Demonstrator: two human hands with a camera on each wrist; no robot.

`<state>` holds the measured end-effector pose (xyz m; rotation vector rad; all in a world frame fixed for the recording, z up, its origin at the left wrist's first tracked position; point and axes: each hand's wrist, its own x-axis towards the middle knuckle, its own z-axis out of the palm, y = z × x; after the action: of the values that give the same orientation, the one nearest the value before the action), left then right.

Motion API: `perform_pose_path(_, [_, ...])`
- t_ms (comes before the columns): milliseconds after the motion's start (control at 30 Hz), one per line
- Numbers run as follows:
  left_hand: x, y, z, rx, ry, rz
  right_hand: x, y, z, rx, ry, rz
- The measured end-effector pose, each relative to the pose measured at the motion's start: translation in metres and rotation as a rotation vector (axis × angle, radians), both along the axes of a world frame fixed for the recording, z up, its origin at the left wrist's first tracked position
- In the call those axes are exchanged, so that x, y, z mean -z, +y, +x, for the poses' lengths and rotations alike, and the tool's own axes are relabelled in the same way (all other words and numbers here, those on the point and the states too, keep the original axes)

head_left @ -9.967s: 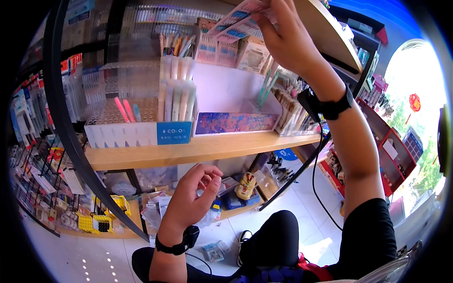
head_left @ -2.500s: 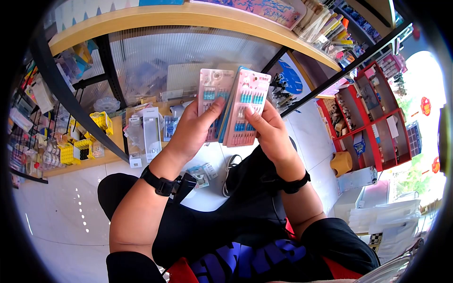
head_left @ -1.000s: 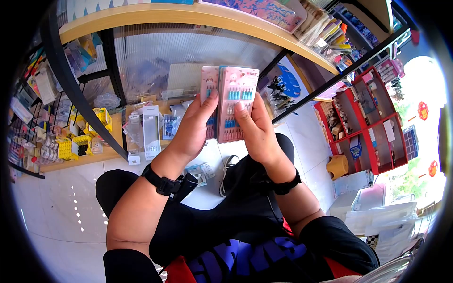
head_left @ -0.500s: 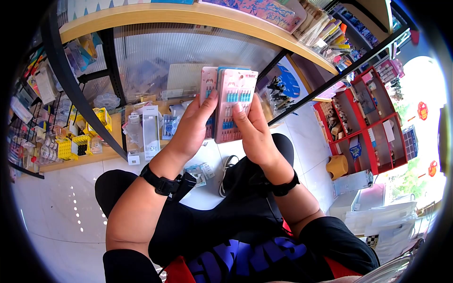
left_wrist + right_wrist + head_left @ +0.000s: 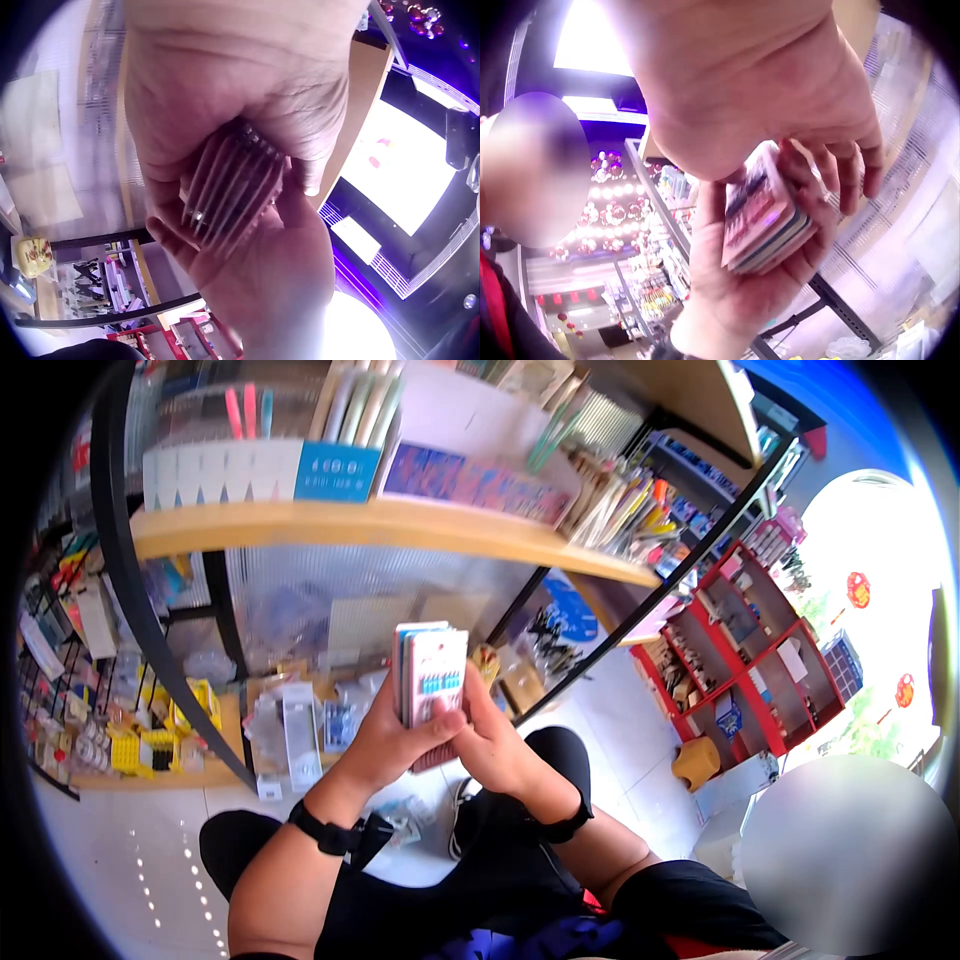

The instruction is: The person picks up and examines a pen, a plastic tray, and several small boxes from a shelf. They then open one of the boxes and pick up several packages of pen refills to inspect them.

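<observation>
A stack of pink blister cards [image 5: 437,680] stands upright between both hands in the head view. Rows of small teal pieces show on the front one, and blue edges behind it. My left hand [image 5: 385,735] grips the left side and bottom, its thumb across the front. The right hand [image 5: 495,752] holds the stack from the right, thumb at the front and fingers along the side. In the left wrist view the stack's layered edges [image 5: 232,187] point at the camera. In the right wrist view the outer right fingers [image 5: 847,176] reach past the stack, apart from it.
Above the hands is a wooden shelf [image 5: 400,525] with a pen box [image 5: 335,470] and a white-and-purple display tray [image 5: 470,485]. A black post [image 5: 150,610] stands left. Packaged goods [image 5: 300,735] fill the lower shelf. Packs [image 5: 400,818] lie on the floor; red shelves [image 5: 740,660] stand right.
An upper stack was reached at earlier, then cards were spread in both hands. Now they are gathered into one stack, lower and further left in view. The head view has tilted up.
</observation>
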<state>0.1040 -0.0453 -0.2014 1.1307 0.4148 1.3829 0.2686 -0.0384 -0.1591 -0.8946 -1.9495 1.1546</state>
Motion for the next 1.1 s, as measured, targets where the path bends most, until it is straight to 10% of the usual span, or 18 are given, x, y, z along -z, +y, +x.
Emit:
perform_pose_path(233, [0.001, -0.002, -0.007, 0.18, -0.103, -0.214, -0.088, 0.043, 0.02, -0.027, -0.213, 0.058])
perform_pose_path(600, [0.011, 0.018, -0.014, 0.14, -0.087, -0.207, -0.343, 0.185, -0.062, 0.184, -0.475, 1.3])
perform_pose_path(800, [0.019, 0.04, -0.025, 0.114, -0.063, -0.154, -0.395, 0.262, -0.109, 0.537, -1.033, 1.353])
perform_pose_path(1100, [0.025, 0.054, -0.033, 0.099, -0.07, -0.119, -0.41, 0.33, -0.118, 0.451, -1.125, 1.131])
